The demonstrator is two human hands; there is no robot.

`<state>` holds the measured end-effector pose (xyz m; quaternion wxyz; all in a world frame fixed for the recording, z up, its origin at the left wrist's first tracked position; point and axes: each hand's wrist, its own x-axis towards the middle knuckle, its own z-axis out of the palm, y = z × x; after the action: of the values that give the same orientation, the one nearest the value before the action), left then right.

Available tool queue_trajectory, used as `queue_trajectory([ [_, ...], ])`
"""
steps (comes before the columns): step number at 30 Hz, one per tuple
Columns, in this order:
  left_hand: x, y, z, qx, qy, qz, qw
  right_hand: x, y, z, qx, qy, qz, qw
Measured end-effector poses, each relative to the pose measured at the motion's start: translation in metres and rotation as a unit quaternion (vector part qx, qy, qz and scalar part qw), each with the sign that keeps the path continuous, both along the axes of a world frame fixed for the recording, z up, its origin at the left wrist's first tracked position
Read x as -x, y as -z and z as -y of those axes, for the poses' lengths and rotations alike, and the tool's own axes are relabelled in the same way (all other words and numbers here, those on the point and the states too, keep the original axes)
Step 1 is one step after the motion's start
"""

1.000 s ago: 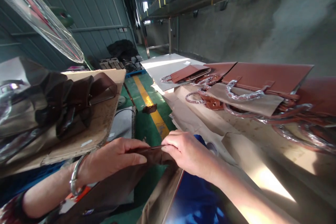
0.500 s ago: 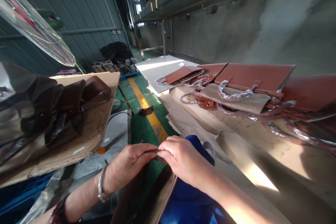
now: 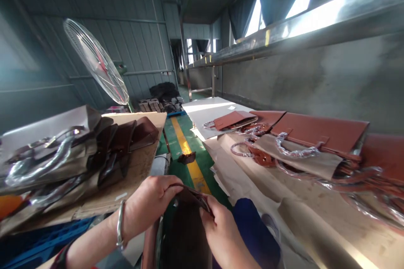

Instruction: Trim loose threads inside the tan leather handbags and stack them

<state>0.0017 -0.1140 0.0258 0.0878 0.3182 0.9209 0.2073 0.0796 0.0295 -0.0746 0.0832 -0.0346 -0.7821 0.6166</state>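
Observation:
A dark brown leather bag (image 3: 186, 231) hangs below my hands at the bottom middle of the head view, its lower part cut off by the frame. My left hand (image 3: 150, 199), with a silver bangle at the wrist, pinches the left end of its upper edge between thumb and fingers. At the right end of that edge, my right hand (image 3: 221, 227) grips with the thumb on the near side. Between the two hands the edge bows in a curve. Both hands are closed.
Brown handbags (image 3: 293, 132) with plastic-wrapped handles lie on the paper-covered table at right. Dark bags (image 3: 120, 134) are piled on cardboard (image 3: 132, 193) at left. A wire-caged fan (image 3: 97, 63) stands behind. Between the tables, a dark scrap (image 3: 187, 158) lies on the green floor.
The view has tilted up. My hands, close together before, are now farther apart along the bag's edge, and the bag's dark side shows between them.

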Motion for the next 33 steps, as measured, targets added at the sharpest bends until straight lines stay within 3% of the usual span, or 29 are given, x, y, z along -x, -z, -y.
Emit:
queue_trajectory([
  [6,0.005,-0.05,0.008,0.018,0.032,0.017,0.999,-0.008,-0.066,-0.028,-0.108,-0.142,0.01,0.984],
  [9,0.007,-0.057,0.008,0.014,0.065,0.068,0.996,-0.02,-0.079,-0.039,-0.145,-0.187,0.027,0.971],
  [13,0.004,-0.032,-0.001,0.005,0.092,0.202,0.975,-0.038,-0.065,-0.052,-0.117,-0.258,0.1,0.954],
  [16,-0.002,-0.005,-0.011,0.011,0.107,0.265,0.958,-0.051,-0.044,-0.062,-0.068,-0.27,0.173,0.945],
  [19,-0.004,0.011,-0.02,0.006,0.107,0.296,0.949,-0.057,-0.031,-0.071,-0.041,-0.274,0.194,0.941],
  [24,0.002,0.018,-0.03,-0.004,0.088,0.342,0.935,-0.048,-0.035,-0.079,-0.077,-0.279,0.195,0.937],
  [28,0.006,0.021,-0.032,-0.012,0.078,0.354,0.932,-0.039,-0.044,-0.07,-0.131,-0.217,0.177,0.951],
  [33,0.008,0.02,-0.032,0.014,0.076,0.361,0.929,-0.031,-0.037,-0.057,-0.155,-0.19,0.126,0.961],
])
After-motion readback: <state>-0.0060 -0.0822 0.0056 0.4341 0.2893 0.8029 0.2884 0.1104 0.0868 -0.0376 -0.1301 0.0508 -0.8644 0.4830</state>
